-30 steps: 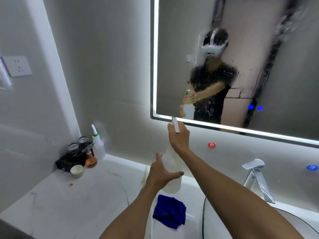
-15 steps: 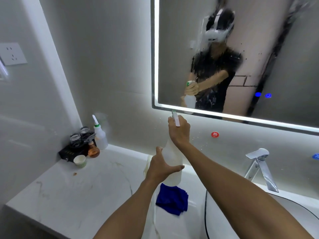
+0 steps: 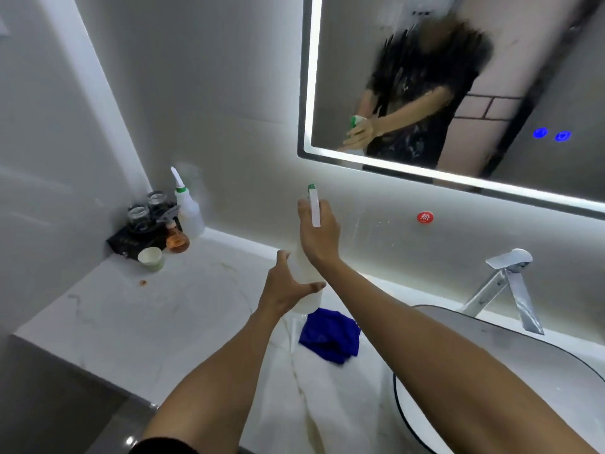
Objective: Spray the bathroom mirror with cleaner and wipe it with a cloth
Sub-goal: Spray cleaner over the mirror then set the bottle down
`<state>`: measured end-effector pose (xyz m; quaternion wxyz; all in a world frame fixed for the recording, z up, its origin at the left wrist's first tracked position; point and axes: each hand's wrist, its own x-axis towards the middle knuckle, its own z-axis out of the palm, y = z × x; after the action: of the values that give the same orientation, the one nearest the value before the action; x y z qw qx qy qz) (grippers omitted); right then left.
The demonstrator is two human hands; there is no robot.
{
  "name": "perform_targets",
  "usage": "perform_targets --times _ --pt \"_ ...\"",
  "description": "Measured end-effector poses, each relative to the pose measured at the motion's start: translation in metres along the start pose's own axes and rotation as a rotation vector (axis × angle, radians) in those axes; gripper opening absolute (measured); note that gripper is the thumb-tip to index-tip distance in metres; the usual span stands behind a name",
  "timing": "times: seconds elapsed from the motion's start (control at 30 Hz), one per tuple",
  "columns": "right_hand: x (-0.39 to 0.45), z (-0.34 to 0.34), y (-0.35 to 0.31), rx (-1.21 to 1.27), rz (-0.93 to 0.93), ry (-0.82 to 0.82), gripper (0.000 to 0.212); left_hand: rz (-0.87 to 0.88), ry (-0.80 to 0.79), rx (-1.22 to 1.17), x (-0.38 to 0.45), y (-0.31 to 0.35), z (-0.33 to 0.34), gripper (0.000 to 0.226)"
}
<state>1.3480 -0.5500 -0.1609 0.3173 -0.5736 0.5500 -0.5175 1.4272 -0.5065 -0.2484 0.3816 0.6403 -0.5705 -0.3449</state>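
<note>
Blue cloth is sitting bunched up on the white counter, just left of the sink basin, and that basin is my reference for everything here. Up and to the left of the sink, the person holds a white spray bottle in the air with both hands: the right hand is curled round the neck with the green-tipped trigger head poking out above it, and the left hand cups the body lower down, fingers wrapped round the front. The nozzle is below the lit bottom edge of the mirror, which hangs on the wall above the sink and already looks streaky with wet spray. My guess is the bottle is light, thin plastic that flexes a bit, probably slick if it's got drips on it, so neck plus a hand on the body makes sense for control. The cloth looks soft and floppy, so I'd grab it by a bunched handful in the middle rather than a corner, so it wads into a pad for wiping. Far left of the sink, in the counter's corner, there's another spray bottle, a small amber bottle, a paper cup and some glasses on a dark tray. Chrome faucet stands behind the sink.
</note>
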Motion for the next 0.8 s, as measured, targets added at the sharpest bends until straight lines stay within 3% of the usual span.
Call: perform_targets --times 0.27,0.5,0.67,0.8 --pt "0.001 0.047 0.056 0.005 0.087 -0.046 0.022 -0.115 -0.022 0.057 0.038 -0.057 0.003 0.080" --pt "0.004 0.086 0.116 -0.061 0.151 -0.071 0.038 -0.136 -0.046 0.113 0.070 -0.118 0.016 0.054" --pt "0.007 0.099 0.147 -0.128 0.163 -0.078 0.045 -0.087 -0.116 0.243 0.087 -0.145 0.026 0.066" --pt "0.009 0.104 0.157 -0.160 0.191 -0.091 0.050 -0.083 -0.187 0.277 0.100 -0.159 0.036 0.063"
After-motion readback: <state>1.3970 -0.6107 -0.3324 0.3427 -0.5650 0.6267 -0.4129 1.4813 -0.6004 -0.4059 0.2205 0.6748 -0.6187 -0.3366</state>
